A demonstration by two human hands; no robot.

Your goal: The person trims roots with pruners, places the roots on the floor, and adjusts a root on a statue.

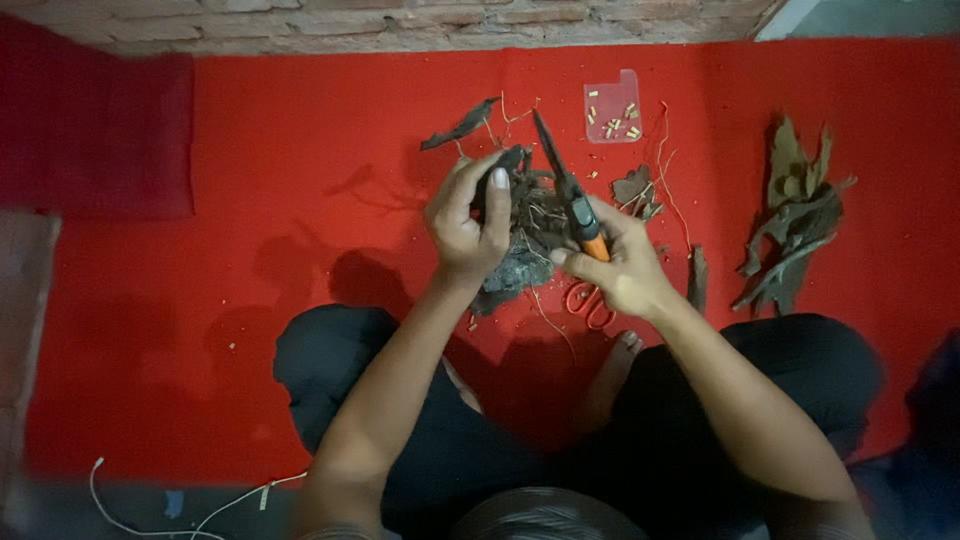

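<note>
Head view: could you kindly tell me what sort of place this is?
Likely a home floor workspace: a red mat against a brick wall, with driftwood pieces and a tool in use.

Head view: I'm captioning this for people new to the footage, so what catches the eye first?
The bright red mat fills the floor. At its centre, the left hand holds a dark rooty clump, while the right hand holds a black, orange-handled cutter against it. Dried brown leaves lie to the right, and a small clear tray sits above.
</note>
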